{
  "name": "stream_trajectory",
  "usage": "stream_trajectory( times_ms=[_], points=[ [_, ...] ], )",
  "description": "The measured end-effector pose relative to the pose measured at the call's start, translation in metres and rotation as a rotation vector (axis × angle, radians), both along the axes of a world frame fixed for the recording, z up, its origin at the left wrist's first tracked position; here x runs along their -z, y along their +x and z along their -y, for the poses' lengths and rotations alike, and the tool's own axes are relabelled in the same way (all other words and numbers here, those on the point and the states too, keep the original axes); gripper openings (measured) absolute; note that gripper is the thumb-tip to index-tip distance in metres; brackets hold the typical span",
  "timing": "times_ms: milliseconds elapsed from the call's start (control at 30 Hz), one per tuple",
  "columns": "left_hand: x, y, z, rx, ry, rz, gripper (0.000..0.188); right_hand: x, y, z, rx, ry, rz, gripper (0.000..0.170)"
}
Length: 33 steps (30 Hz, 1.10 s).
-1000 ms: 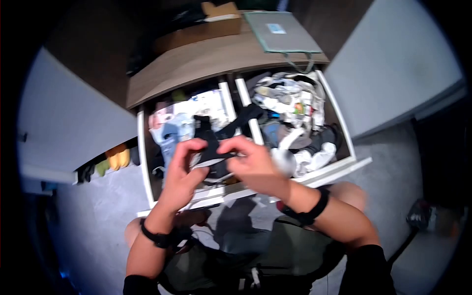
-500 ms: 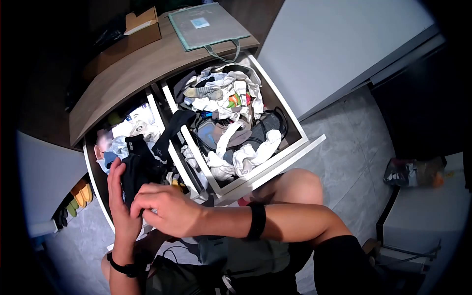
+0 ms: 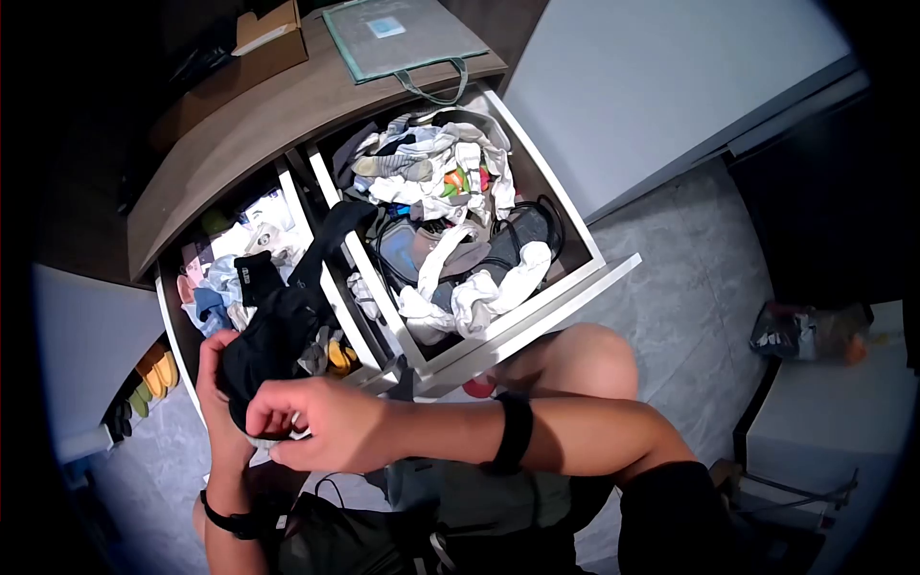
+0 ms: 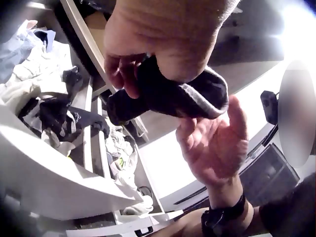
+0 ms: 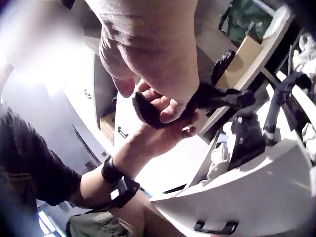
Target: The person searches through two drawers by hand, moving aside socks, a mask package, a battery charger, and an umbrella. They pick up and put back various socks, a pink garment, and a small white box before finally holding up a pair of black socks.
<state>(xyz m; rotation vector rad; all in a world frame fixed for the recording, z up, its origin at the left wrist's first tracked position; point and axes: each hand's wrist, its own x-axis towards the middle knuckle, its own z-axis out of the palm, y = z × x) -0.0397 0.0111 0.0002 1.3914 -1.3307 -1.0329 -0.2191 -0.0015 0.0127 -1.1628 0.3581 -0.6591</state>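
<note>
My left hand (image 3: 225,412) grips a black sock (image 3: 259,355) over the front of the left drawer (image 3: 172,307). In the left wrist view, the sock (image 4: 163,94) shows a pale band along its open cuff. From the other side, the curled fingers of my right hand (image 3: 331,422) hold the cuff edge; the sock hides some fingertips in the left wrist view. Beyond my hands, another dark sock (image 3: 335,228) reaches across the divider between the drawers. Black and light-coloured clothes lie in the left drawer.
The right drawer (image 3: 580,216) stands pulled out, full of white and grey socks, caps and dark cords. On the dresser top (image 3: 230,144) are a flat grey bag (image 3: 402,43) and a cardboard box (image 3: 268,43). Yellow and green shoes (image 3: 153,376) stand on the floor at left.
The head view has swung right, and both drawers have shifted left in it. My hands have come closer together; the left fingers have curled around the sock, and the right hand works at its cuff.
</note>
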Motion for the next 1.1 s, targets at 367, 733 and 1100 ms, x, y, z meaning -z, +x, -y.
stream_trajectory(
  times_ms=[367,733,1100],
  points=[
    [0.014,0.0,-0.02,-0.015,0.064,-0.038,0.053,0.017,-0.004,0.011,0.2,-0.097,-0.27,0.075],
    [-0.035,0.018,-0.008,0.469,0.37,-0.516,0.102,-0.001,-0.014,0.036,0.348,-0.079,-0.433,0.06],
    [-0.047,0.038,-0.006,0.325,0.34,-0.302,0.046,-0.071,-0.025,0.094,0.398,0.126,-0.374,0.055]
  ],
)
